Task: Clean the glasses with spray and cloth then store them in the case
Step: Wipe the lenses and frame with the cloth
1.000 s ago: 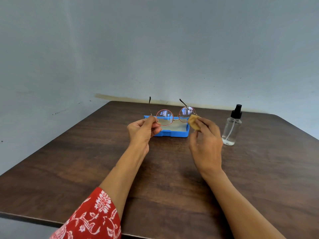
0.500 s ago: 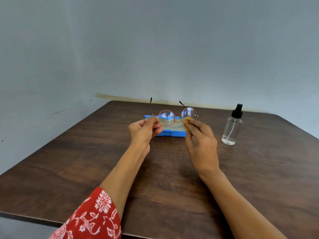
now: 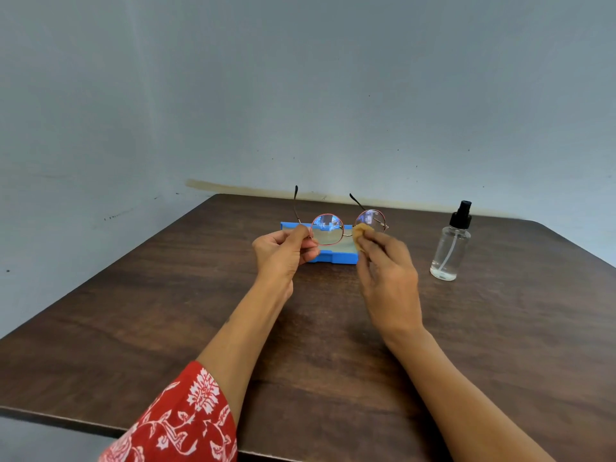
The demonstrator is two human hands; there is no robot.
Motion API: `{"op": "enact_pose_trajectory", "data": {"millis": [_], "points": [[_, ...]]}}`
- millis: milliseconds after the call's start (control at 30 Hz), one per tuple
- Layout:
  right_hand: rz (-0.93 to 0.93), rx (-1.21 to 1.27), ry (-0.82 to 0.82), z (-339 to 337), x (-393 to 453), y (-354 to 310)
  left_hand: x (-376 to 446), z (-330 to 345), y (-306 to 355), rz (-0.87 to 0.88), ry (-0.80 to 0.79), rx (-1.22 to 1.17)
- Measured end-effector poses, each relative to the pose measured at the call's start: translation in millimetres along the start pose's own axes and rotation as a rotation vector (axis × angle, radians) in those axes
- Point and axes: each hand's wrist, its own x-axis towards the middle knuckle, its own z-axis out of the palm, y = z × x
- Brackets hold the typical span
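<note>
A dark wood table [image 3: 166, 315] stands against a grey-blue wall [image 3: 300, 95]. Toward its far side lies an open blue case [image 3: 336, 256], its long axis running left to right; both hands and the glasses partly cover it from this view. To the right of the case, well apart from it, a clear spray bottle [image 3: 450, 248] with a black pump top stands upright with a little liquid at the bottom. Nothing lies between the bottle and the right hand. A red sleeve [image 3: 180, 425] with a white floral print covers the left upper arm at the bottom edge.

The glasses [image 3: 328, 230], round-lensed with a thin reddish frame, are held in the air above the case. Their long axis runs left to right, the lenses face the person, and the 2 temple arms are unfolded, pointing away toward the wall and slightly upward.

The left hand [image 3: 283, 251] has its fingers closed in a pinch on the left end of the frame, by the hinge. The right hand [image 3: 386, 265] has its fingers [image 3: 371, 236] pinched on a small tan cloth [image 3: 360, 235], which is pressed against the right lens. The right hand is slightly blurred.
</note>
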Motion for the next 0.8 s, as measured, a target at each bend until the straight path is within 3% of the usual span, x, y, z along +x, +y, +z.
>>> {"op": "enact_pose_trajectory", "data": {"millis": [167,400,633,800], "points": [[-0.111,-0.076,-0.091,4,-3,-6,-1,1,0,0.014,0.010,-0.017],[-0.045,-0.088,0.066,-4,2,-4,0,1,0,0.027,0.031,-0.045],[-0.118,-0.128,-0.101,6,-4,-11,-2,2,-4,0.033,0.001,-0.036],[-0.093,-0.026,-0.111,4,-3,-13,-1,1,-4,0.048,0.018,-0.047]]}}
